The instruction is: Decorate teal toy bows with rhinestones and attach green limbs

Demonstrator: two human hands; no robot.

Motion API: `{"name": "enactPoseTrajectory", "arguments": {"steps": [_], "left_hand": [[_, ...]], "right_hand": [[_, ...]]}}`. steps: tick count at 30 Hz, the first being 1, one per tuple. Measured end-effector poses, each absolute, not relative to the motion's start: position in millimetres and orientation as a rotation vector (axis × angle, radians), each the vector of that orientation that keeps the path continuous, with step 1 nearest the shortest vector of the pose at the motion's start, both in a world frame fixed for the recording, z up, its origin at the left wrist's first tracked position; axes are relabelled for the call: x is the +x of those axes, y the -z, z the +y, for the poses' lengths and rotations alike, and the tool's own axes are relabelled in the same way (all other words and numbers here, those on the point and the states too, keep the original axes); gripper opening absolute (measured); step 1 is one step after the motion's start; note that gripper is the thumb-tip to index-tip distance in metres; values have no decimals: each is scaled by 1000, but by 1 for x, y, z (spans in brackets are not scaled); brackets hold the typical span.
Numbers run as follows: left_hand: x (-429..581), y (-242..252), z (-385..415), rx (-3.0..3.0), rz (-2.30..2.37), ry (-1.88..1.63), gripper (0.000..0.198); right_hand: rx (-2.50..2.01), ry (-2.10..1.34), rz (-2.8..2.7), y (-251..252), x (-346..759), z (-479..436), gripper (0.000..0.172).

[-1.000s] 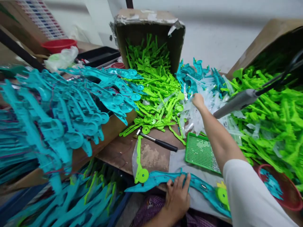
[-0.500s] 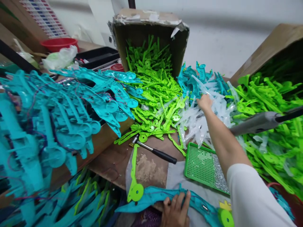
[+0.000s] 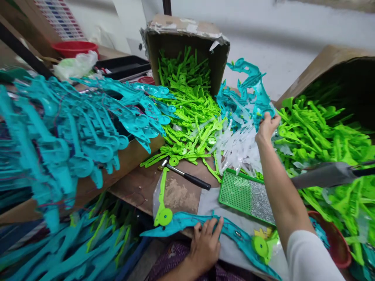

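My left hand point(image 3: 206, 239) lies over a long curved teal plastic part point(image 3: 187, 221) near the table's front edge, its fingers apart on the part's upper face. Lime-green pieces with round discs, the left one point(image 3: 164, 217) and the right one point(image 3: 260, 246), sit at the ends of this part. At the back right, my right hand point(image 3: 267, 125) is closed on the lower end of another teal plastic part point(image 3: 260, 91), raised and tilted above the pile. Underneath it are clear plastic pieces point(image 3: 240, 146) and more teal parts point(image 3: 225, 99). My right fingertips are partly hidden.
A hammer point(image 3: 187, 175) lies left of a green perforated tray point(image 3: 220, 195) of small metal pieces. Lime-green parts spill from a cardboard box point(image 3: 187, 25); another box point(image 3: 310, 70) stands right. Teal parts with wires point(image 3: 79, 144) pile up at left. A grey bar point(image 3: 325, 175) juts in from the right.
My right hand has closed on a teal part from the back pile and lifted it upward. My left hand stays on the front part. The view has shifted slightly.
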State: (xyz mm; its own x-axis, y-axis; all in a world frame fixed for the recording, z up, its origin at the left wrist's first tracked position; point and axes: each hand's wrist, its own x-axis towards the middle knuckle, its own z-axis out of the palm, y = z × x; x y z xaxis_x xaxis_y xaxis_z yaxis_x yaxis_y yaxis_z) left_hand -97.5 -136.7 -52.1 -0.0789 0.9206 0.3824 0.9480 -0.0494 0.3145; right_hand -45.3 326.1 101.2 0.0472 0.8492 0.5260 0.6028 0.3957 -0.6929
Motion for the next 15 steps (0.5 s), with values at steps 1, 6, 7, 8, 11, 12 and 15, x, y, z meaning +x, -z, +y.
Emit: {"name": "enactPoseTrajectory", "arguments": {"steps": [1,6,7,8,11,12,15], "left_hand": [[-98,51,-137,-2111,-2150,768,56],[-100,44,-137,-2233,-2225,686,58],[-101,43,-137,-2251,-2226,673,59],[-101,42,-137,-2261,-2227,663,59],[-101,40,-136,-2253,-2243,665,58],[-100,40,-136,-2250,-2253,670,58],[-99,40,-136,-2258,-2287,666,59]], "right_hand": [[-1291,-407,-1498,-101,-42,314,47],[-1113,-764,-1224,-105,-28,231,39],[-1091,-775,-1240,-106,-24,212,39],[-1088,-741,-1264,-106,-19,192,39],[-1175,-424,-1437,-106,-1,133,40],[-1216,-303,-1551,-106,5,114,39],[-1269,-50,-2022,-108,10,64,27]]}}
